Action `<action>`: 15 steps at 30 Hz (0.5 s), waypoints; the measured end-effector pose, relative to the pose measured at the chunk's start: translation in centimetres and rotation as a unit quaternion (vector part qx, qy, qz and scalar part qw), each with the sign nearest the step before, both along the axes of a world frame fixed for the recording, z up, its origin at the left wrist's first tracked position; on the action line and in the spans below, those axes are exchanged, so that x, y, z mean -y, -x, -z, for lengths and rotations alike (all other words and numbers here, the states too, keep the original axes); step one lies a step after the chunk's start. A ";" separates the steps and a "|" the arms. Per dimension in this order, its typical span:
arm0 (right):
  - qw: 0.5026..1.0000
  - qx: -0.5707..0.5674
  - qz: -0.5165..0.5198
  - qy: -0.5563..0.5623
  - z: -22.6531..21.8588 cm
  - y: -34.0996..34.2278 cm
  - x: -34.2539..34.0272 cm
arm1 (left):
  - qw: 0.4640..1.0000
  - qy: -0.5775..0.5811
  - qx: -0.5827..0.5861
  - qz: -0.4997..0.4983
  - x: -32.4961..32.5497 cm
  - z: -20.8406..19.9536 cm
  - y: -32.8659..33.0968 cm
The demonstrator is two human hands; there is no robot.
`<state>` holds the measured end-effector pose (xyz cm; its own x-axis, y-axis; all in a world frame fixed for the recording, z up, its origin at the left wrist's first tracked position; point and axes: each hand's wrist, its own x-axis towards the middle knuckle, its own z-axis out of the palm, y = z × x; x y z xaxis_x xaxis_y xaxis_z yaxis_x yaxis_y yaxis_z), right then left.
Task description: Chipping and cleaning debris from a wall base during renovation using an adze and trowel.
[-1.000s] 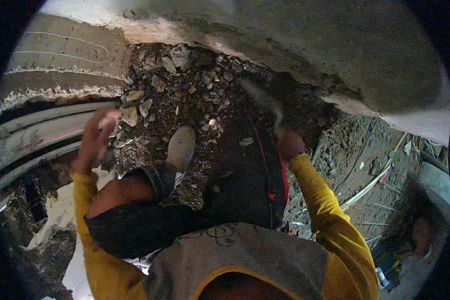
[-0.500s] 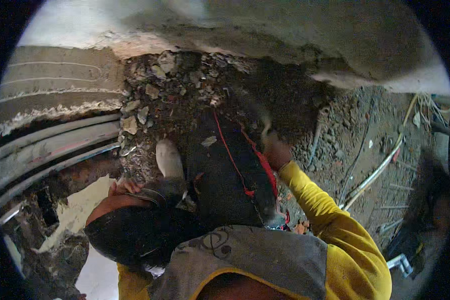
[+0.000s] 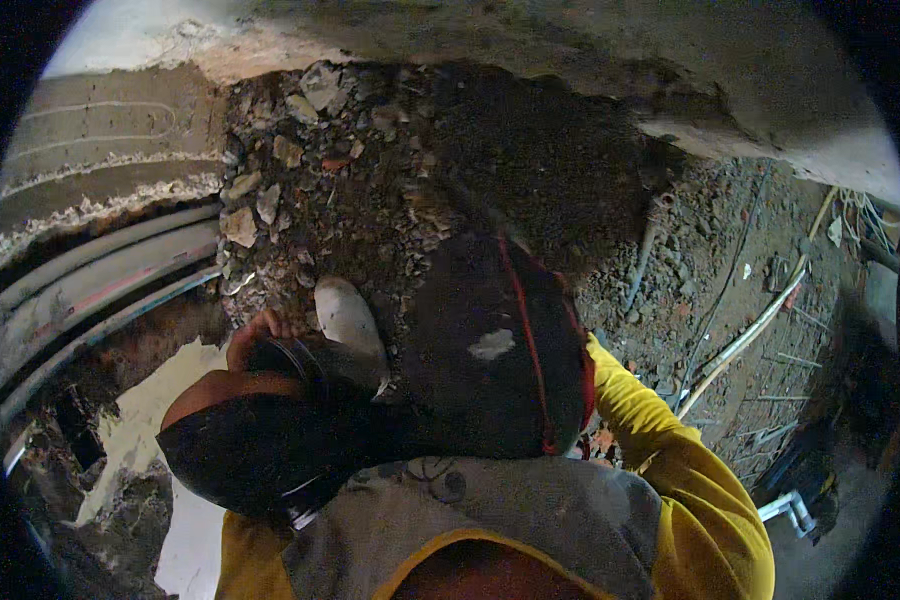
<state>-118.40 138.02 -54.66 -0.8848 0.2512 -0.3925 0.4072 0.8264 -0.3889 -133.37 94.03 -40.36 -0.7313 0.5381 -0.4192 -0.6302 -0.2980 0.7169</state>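
My left hand (image 3: 260,332) sits beyond my bent left knee, beside a white shoe (image 3: 350,318). Its fingers are curled together; whatever they may hold is hidden. Dark cloth with a pale-edged hem (image 3: 310,368) lies against it. On the right, my yellow sleeve (image 3: 625,390) runs behind my dark trouser leg (image 3: 480,300) with red piping. That leg hides my right hand and anything in it. Past the knee is loose dark soil (image 3: 530,160), where a faint blurred shape shows that I cannot make out.
Stones and rubble (image 3: 270,195) lie at the far left, beside thick grey pipes (image 3: 100,275). A pale wall (image 3: 750,80) overhangs the far side. To the right are a short pipe (image 3: 645,255), a long pale conduit (image 3: 745,345) and a white pipe elbow (image 3: 792,512).
My right hand, earlier blurred around a handle-like thing beyond the knee, has passed out of sight behind the leg. The right knee has shifted rightward. My left fingers have curled up more.
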 end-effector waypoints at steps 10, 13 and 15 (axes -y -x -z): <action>0.997 -0.029 -0.067 0.014 2.0 7.3 2.3 | 0.996 0.019 0.083 -0.022 -1.9 -1.3 -1.0; 0.996 -0.016 -0.087 0.009 4.8 11.0 3.7 | 0.991 0.090 0.101 -0.015 -2.4 -1.9 -1.0; 0.995 -0.014 -0.097 0.011 5.6 12.0 4.1 | 0.989 0.095 0.110 -0.018 -2.2 -2.2 -1.1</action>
